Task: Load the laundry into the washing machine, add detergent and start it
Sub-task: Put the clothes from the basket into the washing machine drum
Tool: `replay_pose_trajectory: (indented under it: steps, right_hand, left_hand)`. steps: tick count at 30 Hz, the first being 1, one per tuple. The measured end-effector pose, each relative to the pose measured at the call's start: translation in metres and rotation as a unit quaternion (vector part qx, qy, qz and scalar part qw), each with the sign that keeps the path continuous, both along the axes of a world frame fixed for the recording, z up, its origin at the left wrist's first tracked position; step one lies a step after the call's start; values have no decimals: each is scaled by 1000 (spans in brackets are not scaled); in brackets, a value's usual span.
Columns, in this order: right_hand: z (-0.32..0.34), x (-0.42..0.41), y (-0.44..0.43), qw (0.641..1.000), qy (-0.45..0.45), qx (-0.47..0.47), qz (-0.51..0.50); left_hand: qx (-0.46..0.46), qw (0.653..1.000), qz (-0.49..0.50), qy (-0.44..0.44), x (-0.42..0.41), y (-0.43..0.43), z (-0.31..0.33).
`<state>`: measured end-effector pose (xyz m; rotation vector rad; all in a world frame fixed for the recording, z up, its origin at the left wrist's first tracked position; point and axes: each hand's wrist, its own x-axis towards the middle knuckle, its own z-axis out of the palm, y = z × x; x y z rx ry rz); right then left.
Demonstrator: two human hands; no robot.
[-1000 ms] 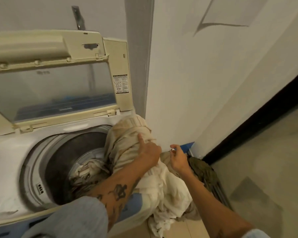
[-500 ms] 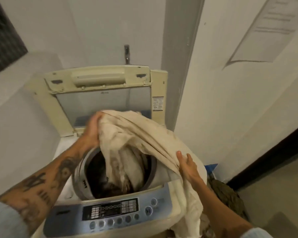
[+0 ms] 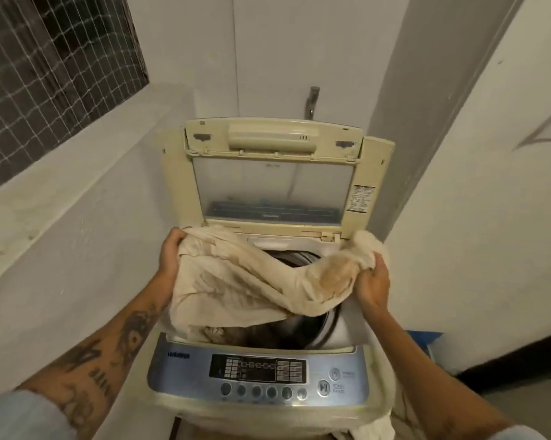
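Observation:
A top-loading washing machine (image 3: 159,360) stands in front of me with its cream lid (image 3: 272,141) raised against the wall. A large stained cream cloth (image 3: 245,281) stretches across the open drum (image 3: 312,325). My left hand (image 3: 172,252) grips its left end over the machine's left edge. My right hand (image 3: 374,284) holds its bunched right end above the right rim. More of the cloth hangs down the machine's right side. Some fabric lies in the drum under the cloth.
The blue-grey control panel (image 3: 258,373) with buttons faces me at the front. White walls close in on both sides. A meshed window (image 3: 45,71) with a ledge is upper left. A tap (image 3: 312,101) sticks out behind the lid. Something blue (image 3: 426,335) lies on the floor at right.
My view has risen and pulled back from the drum. Both hands have lifted the cloth from the right side of the machine and spread it over the opening, left hand moving far left.

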<state>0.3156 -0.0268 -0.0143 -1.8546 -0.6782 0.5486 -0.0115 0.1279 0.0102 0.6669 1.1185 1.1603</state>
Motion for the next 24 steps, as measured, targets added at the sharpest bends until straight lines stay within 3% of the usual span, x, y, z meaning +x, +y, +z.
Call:
replay_pose_trajectory:
  steps: [2, 4, 6, 8, 11, 15, 17, 19, 20, 21, 23, 24]
  right_hand:
    - [37, -23, 23, 994, 90, 54, 24]
    - [68, -48, 48, 958, 252, 130, 46]
    - [108, -75, 69, 924, 340, 150, 92]
    - [131, -101, 78, 919, 324, 150, 168]
    - [124, -115, 79, 933, 275, 158, 169]
    - [70, -115, 80, 945, 257, 131, 156]
    - [28, -116, 71, 965, 173, 119, 159]
    - [-32, -112, 63, 970, 30, 79, 227]
    - [-68, -107, 61, 956, -47, 3, 290]
    - [-101, -100, 56, 919, -126, -111, 357]
    - [-142, -88, 37, 791, -195, -366, 449]
    - [-151, -84, 29, 752, -182, -432, 464]
  left_hand:
    - [5, 998, -47, -30, 29, -16, 24]
    - [25, 997, -70, -31, 51, -28, 43]
    - [42, 996, -78, -22, 59, -28, 53]
    - [64, 995, -72, 4, 63, -20, 61]
    - [93, 993, -59, 30, 65, -12, 59]
    - [185, 960, -68, 197, 78, -25, 34]
    - [180, 934, -101, 292, 85, -37, 3]
    - [151, 888, -164, 403, 78, -36, -58]
    - [156, 837, -221, 475, 74, -33, -93]
    - [157, 786, -285, 526, 69, -29, -126]
    - [143, 697, -395, 581, 61, -23, -173]
    - [128, 685, -419, 582, 59, -19, -194]
